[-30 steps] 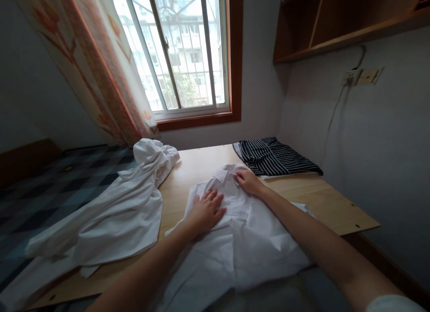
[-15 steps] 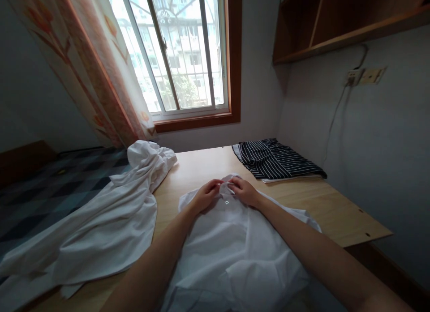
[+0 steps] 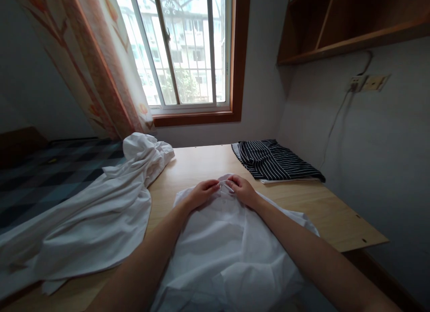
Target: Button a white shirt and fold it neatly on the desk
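A white shirt [image 3: 231, 245] lies spread over the front of the wooden board, its collar end pointing away from me. At the collar, my left hand [image 3: 202, 192] pinches the fabric from the left side. My right hand [image 3: 243, 191] grips the same collar from the right, thumb and fingers closed on the cloth. The fingertips of both hands nearly meet at the neck opening. A small button shows faintly just below them. What exactly lies between the fingertips is too small to make out.
Another white garment [image 3: 101, 231] lies crumpled at the left, partly over a dark checked cloth [image 3: 77, 164]. A folded black-and-white striped garment [image 3: 277, 160] rests at the back right of the wooden board [image 3: 201, 157]. A wall shelf [image 3: 352, 39] hangs at the upper right.
The view has shifted slightly. Both hands stay at the collar, with the left hand's fingers a little flatter and the collar edge drawn between the hands.
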The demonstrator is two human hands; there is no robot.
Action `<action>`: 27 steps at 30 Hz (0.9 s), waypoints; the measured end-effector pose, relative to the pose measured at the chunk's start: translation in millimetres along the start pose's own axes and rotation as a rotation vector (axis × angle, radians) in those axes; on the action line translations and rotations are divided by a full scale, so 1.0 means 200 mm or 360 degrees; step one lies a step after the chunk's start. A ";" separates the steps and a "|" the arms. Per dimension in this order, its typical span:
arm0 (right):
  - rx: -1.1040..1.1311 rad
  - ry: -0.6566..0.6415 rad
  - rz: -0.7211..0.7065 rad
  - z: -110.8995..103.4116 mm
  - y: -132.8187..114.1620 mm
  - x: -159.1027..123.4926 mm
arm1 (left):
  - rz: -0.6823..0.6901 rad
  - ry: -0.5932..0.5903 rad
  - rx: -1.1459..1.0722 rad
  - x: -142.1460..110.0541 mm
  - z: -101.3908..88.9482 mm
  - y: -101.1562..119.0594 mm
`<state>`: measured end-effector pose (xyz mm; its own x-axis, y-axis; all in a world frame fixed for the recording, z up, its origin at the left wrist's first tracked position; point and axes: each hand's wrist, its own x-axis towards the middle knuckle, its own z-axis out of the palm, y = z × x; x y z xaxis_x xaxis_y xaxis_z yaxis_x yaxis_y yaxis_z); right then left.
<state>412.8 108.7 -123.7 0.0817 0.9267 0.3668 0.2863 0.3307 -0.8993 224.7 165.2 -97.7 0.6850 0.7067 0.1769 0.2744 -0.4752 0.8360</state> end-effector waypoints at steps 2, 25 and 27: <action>0.0016 -0.0007 -0.0004 0.00 0.00 0.00 | 0.0005 0.0006 -0.0010 0.01 0.01 -0.01; 0.0569 -0.0115 0.0339 -0.03 0.00 0.01 | 0.0116 0.0051 -0.0099 0.01 0.01 0.01; 0.0584 -0.0116 0.0344 -0.03 0.00 0.01 | 0.0082 0.0045 -0.0085 0.01 0.01 0.01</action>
<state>418.8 109.0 -122.6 0.0313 0.9874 0.1550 -0.0894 0.1572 -0.9835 227.2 165.1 -96.7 0.6780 0.6967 0.2345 0.2022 -0.4834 0.8517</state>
